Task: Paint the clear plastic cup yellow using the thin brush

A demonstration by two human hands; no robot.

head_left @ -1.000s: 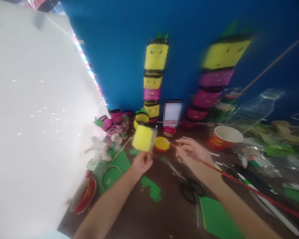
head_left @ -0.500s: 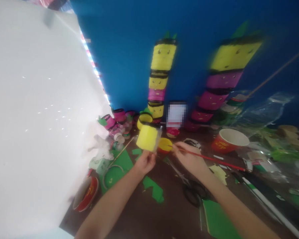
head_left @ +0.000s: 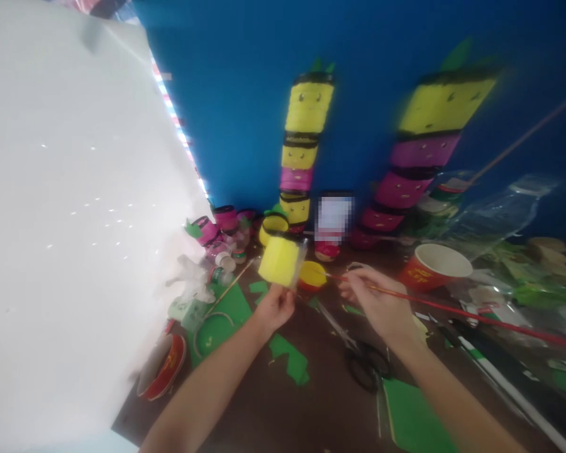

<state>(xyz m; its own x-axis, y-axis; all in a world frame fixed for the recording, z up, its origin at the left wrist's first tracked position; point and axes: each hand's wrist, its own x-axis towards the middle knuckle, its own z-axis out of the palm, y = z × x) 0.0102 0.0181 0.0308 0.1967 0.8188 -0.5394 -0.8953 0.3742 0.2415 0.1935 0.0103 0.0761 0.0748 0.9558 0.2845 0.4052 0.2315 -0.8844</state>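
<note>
My left hand (head_left: 277, 307) is closed on the lower edge of a yellow-painted piece of plastic bottle (head_left: 279, 261) with a clear unpainted right side. Closed around the thin red handle of a paintbrush (head_left: 419, 298) is my right hand (head_left: 380, 302). The brush's tip points left, at the rim of a small red cup of yellow paint (head_left: 312, 275); whether it touches the paint I cannot tell. Below, between my two forearms, lie black-handled scissors (head_left: 365, 365) and green paper scraps (head_left: 290, 358).
Stacked yellow and magenta pots with faces (head_left: 310, 107) rise before the blue wall, and more (head_left: 431, 151) stand to the right. A red and white paper cup (head_left: 436, 267) and a clear plastic bottle (head_left: 504, 204) stand right. A cut red cup ring (head_left: 163, 368) lies at the left edge.
My right hand has moved right and slightly down with the paintbrush, drawing its tip back across the paint cup. My left hand and the yellow piece stay almost still.
</note>
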